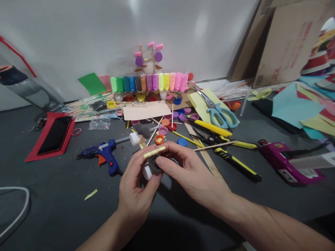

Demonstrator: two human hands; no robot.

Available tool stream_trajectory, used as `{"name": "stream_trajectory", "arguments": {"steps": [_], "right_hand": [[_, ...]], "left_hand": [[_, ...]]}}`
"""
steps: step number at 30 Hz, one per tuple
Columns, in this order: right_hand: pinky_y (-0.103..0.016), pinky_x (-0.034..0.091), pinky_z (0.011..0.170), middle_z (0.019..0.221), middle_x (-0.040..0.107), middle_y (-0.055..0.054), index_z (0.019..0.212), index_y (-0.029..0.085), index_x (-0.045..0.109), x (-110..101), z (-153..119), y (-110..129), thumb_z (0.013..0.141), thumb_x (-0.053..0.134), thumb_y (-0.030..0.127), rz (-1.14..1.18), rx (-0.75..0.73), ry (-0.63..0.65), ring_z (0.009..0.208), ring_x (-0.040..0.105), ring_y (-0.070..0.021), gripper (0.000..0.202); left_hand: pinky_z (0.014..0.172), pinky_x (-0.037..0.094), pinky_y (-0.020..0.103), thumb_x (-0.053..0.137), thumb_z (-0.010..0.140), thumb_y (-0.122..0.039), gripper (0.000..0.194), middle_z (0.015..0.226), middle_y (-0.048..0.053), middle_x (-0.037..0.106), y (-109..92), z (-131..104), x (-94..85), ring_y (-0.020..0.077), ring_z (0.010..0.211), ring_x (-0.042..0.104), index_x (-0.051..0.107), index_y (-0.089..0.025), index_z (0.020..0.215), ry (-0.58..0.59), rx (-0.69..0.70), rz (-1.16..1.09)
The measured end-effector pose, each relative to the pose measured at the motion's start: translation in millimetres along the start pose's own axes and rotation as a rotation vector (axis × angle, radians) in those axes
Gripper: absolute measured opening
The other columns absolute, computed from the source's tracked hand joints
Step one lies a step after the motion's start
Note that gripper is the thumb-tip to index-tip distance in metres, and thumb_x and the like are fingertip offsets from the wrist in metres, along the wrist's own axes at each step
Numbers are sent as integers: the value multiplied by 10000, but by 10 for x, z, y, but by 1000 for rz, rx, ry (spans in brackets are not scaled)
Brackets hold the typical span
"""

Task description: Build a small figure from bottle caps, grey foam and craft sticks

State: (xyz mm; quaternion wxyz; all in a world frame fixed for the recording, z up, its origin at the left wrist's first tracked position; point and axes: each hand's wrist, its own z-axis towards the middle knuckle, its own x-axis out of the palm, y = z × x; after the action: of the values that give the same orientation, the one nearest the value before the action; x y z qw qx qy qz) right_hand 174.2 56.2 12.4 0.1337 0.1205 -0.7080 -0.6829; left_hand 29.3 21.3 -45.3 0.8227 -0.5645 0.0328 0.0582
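Observation:
Both hands meet low in the middle of the view around a small craft piece. It has a white bottle cap (147, 172), a dark grey lump (155, 165) that looks like clay, and a pale yellow strip (154, 152) along its top. My left hand (136, 181) curls round it from the left, thumb underneath. My right hand (183, 165) closes on it from the right, thumb pressed against the dark lump. Fingers hide part of the piece. Just beyond them lies a similar piece with a white cap (135, 138) and dark grey clay (142, 130).
A blue glue gun (111, 157) lies left of my hands, near a yellow scrap (90, 194) and a phone (54, 135) on red paper. Beyond are coloured clay packs (149, 82). Scissors (217, 108), pliers (211, 138), a cutter (237, 164) and a purple device (288, 162) lie right.

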Motion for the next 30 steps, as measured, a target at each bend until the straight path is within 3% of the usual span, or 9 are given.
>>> {"name": "stream_trajectory", "arguments": {"steps": [6,13,30], "right_hand": [[-266,461,813,907,674,-3,956,170,691,-55,21,-10,837,624,175,23,43,35,868,589,-159,136],[-251,476,760,861,685,-1,907,171,686,-43,46,-35,791,664,193,125,72,19,814,609,-150,120],[-259,480,790,862,689,-10,890,161,700,-64,49,-19,829,657,199,109,56,18,832,608,-152,84]], "left_hand": [[1116,424,423,623,909,-138,451,1339,47,615,-16,16,-14,247,1270,546,613,-329,1318,16,44,51],[1105,436,439,617,903,-135,443,1329,66,633,1,22,-26,260,1272,554,618,-289,1318,38,107,136],[1106,434,431,625,908,-143,427,1321,74,632,20,16,-21,253,1260,558,618,-279,1313,39,47,82]]}}
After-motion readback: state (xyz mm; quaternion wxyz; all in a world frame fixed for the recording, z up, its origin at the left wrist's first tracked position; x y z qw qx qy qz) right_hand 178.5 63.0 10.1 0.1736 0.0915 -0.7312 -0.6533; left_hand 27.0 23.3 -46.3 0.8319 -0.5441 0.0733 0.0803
